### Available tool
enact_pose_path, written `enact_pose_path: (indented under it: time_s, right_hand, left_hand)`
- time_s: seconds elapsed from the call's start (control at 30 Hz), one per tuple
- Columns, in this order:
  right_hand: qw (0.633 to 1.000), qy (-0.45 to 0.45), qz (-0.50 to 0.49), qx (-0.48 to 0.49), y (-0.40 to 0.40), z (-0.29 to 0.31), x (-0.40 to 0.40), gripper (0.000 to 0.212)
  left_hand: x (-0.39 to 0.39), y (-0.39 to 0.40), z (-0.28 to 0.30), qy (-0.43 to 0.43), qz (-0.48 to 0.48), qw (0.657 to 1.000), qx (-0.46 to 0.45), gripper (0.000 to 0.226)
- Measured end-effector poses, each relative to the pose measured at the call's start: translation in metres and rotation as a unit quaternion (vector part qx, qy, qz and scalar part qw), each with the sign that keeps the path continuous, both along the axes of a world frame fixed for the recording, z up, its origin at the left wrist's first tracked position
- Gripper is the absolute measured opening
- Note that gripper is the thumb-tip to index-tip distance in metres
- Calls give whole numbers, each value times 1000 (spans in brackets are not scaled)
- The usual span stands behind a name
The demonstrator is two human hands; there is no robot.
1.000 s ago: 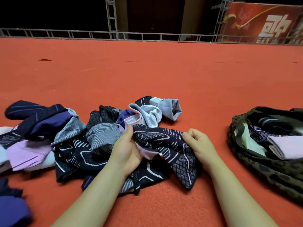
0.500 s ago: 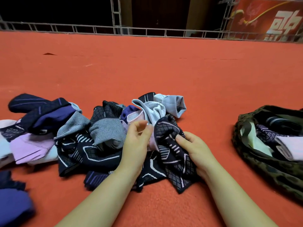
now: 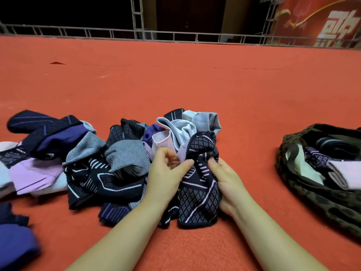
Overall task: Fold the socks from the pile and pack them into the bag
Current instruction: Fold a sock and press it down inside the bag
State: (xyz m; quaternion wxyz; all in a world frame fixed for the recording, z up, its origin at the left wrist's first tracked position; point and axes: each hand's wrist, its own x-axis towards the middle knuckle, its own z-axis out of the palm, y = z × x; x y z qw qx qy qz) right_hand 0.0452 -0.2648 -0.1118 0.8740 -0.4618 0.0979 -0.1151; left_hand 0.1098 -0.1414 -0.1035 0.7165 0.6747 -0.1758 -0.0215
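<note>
Socks (image 3: 109, 163) lie heaped on the red carpet (image 3: 195, 85), bag (image 3: 322, 194) well right. My left hand (image 3: 166, 173) and right hand (image 3: 226, 177) pinch the dark patterned sock (image 3: 199, 194), seemingly mid-fold; it's light, limp, best held by its edges.

Big red carpet (image 3: 195, 85) covers the whole floor. Along its far edge runs a low metal railing (image 3: 109, 34), and at the far right corner there's a red banner (image 3: 320, 20) with white lettering.
</note>
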Motion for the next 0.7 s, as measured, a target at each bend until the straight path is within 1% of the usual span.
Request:
enact_pose_path:
  time_s: [0.07, 0.13, 0.2, 0.23, 0.27, 0.33, 0.37, 0.43, 0.5, 0.53, 0.6, 0.63, 0.7]
  right_hand:
    - [1000, 0, -4, -3, 0, 0, 1, 32]
    - [1000, 7, -16, -10, -2, -1, 1, 52]
    - [999, 15, -29, -23, -4, -2, 1, 73]
    - [999, 17, -31, -26, -3, -2, 1, 74]
    - [999, 13, -34, -25, -4, -3, 1, 67]
    - [999, 6, -42, -31, -3, -2, 0, 44]
    - [999, -2, -42, -35, -1, -2, 0, 39]
    - [999, -19, -30, -35, -1, -4, 1, 39]
    - [999, -22, -17, -41, 1, -6, 2, 36]
    - [999, -19, -12, -50, 0, -7, 2, 38]
    - [998, -2, -4, -69, -3, -8, 2, 42]
    - [997, 7, -6, -77, -7, -7, 2, 41]
    - [996, 21, -15, -88, -18, -5, 2, 40]
  left_hand:
    - [0, 0, 0, 12, 5, 1000, -15, 24]
    - [0, 0, 1, 49, -10, 997, -54, 17]
    - [1, 0, 1, 56, -13, 997, -58, 17]
    - [1, 0, 1, 58, -14, 997, -58, 18]
    - [1, -1, 1, 61, -18, 996, -62, 18]
    - [-2, -2, 3, 58, -44, 995, -67, 14]
    - [-3, -2, 3, 46, -59, 995, -60, 13]
    - [-4, -3, 2, 25, -78, 995, -47, 22]
    - [-1, -3, 0, 37, -73, 995, -50, 32]
    - [1, -3, -2, 50, -64, 995, -57, 30]
    - [1, -4, -2, 80, -56, 992, -83, 13]
    - [1, -4, -1, 93, -60, 989, -98, 5]
    - [2, -3, 3, 112, -69, 983, -129, 14]
